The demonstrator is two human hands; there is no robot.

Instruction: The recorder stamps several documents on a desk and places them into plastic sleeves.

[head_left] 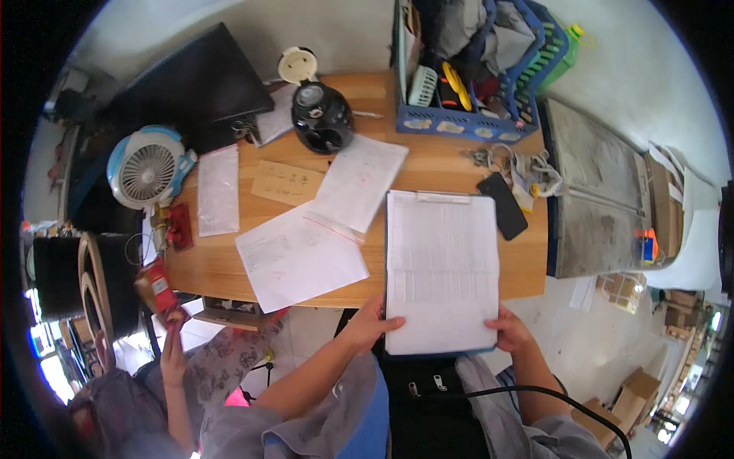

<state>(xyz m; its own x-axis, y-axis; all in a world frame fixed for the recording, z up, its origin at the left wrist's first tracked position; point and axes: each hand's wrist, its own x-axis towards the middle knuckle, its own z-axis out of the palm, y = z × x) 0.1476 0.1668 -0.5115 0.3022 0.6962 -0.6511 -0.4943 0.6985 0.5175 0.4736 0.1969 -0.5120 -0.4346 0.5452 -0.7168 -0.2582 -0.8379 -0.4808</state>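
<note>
Fingers [388,324] of both hands grasping a clipboard [441,268] by its near corners.
Left hand [369,325] and right hand [508,329] hold it at the wooden surface [428,164] edge; loose sheets [300,256] lie beside, unsorted.

Both forearms are raised from the lower edge and angled inward. The left hand [372,324] is closed with its thumb laid on top, and the right hand [508,330] is curled likewise, well apart.

A single head-worn fisheye view looks steeply down from above onto the light wooden desk [428,168], close enough that the desk fills the centre. Straight edges bend toward the dark circular rim.
</note>
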